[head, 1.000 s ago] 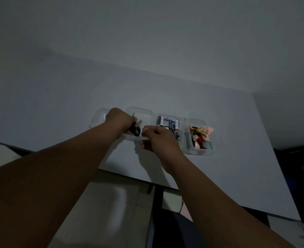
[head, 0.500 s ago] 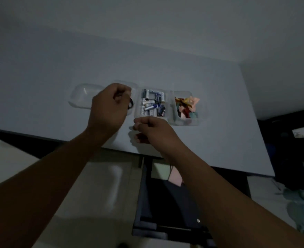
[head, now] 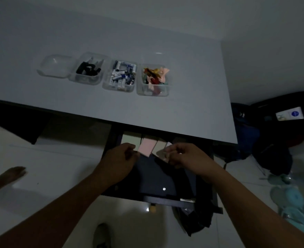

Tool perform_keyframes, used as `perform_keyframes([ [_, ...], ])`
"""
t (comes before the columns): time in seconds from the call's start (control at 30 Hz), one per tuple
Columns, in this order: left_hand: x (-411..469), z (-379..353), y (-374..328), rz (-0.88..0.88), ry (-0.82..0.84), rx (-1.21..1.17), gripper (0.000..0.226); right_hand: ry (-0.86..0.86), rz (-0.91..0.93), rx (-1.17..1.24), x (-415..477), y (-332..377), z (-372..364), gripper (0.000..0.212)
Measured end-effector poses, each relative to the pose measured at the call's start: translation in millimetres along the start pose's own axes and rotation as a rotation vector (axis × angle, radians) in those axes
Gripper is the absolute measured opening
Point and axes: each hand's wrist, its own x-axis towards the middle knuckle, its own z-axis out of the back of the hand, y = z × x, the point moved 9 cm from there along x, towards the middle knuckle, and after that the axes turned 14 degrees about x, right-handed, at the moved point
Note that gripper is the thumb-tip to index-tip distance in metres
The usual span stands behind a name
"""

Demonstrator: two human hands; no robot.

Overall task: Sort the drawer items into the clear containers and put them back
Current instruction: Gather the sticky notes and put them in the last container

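Left hand: lower centre of the frame, fingers curled against the near edge of the pink rectangular paper pad; whether it grips cannot be told.
Right hand: just right of it, thumb and fingers pinching the beige paper pad.
Task's things: the pads lie in a row at the back of the dark open drawer, centre frame. An empty clear plastic container waits on the white surface, upper left.
Risk: a corner pinch may let loose sheets fan out and drop back; the dim light could hide leftovers in the drawer.
Writing: print on the white-and-blue batteries and on the white packet with a blue round mark, far right, is unreadable.
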Motion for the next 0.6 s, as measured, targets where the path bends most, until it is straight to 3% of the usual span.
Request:
perform_keyframes([
  [0.1,23.3,-24.3,11.3,0.020,0.000,0.075,0.055,-0.198,0.052,-0.238,14.1,-32.2,27.9,0.024],
  [0.2,51.5,-40.3,11.0,-0.035,-0.052,0.205,0.058,-0.334,0.125,-0.367,30.2,-49.2,34.4,0.047],
  [0.33,75.0,-59.4,6.7,0.018,-0.115,0.464,0.083,-0.424,0.121,-0.393,46.8,-58.1,32.1,0.058],
  [0.4,75.9,-60.9,-2.7,0.023,-0.172,0.563,0.083,-0.443,0.131,-0.411,50.2,-57.0,32.3,0.056],
  [0.6,64.7,-51.5,-11.6,0.005,-0.259,0.571,0.072,-0.460,0.168,-0.238,44.4,-56.5,39.4,0.047],
])
